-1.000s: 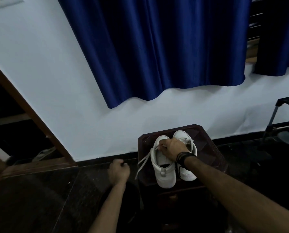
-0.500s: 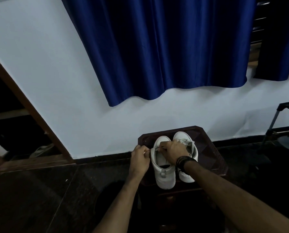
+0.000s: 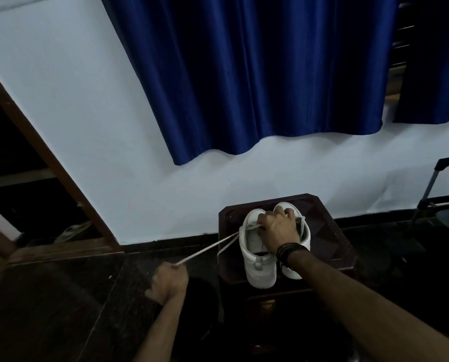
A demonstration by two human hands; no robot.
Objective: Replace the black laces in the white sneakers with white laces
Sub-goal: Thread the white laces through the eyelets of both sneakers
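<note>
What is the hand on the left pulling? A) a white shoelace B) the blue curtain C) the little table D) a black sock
A: the left hand grips a white lace that runs taut from the left sneaker, while the right hand rests on the sneakers on the dark wooden stool.

Bare forearms; black bands (image 3: 287, 253) circle the right wrist.

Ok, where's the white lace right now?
In the head view, the white lace runs taut from the left white sneaker on the dark wooden stool, down-left to the left hand, which grips its end.
</note>
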